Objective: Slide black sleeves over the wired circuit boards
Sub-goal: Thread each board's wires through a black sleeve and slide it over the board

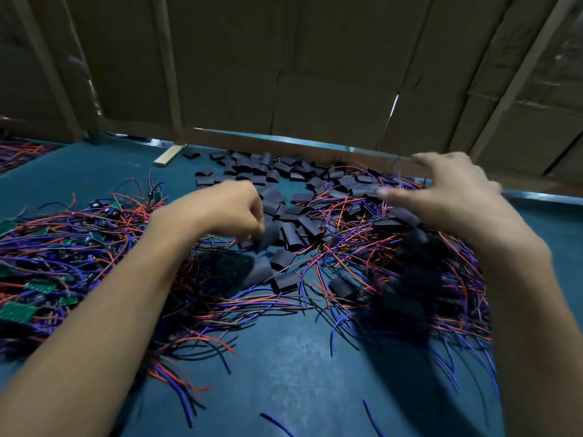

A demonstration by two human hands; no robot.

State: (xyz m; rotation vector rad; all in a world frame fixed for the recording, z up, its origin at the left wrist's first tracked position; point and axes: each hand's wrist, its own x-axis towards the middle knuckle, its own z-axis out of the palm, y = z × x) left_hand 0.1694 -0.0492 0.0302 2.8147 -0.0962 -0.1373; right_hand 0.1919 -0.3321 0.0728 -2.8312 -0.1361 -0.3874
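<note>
Lying in the middle of the blue table point(284, 357), short black sleeves point(284, 228) look like flat little tubes. Left hand point(235, 212) pinches one. Right hand point(448, 190) hovers, fingers spread. Green circuit boards point(19, 310) with red and blue wires lie left.

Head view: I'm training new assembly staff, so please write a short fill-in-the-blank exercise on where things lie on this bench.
1. The bare green circuit boards lie at the table's ____ side.
2. The table surface is coloured ____.
3. The loose black sleeves lie between the left hand and the ____ hand.
4. The wall behind the table is made of ____.

Missing words: left; teal; right; cardboard
</note>
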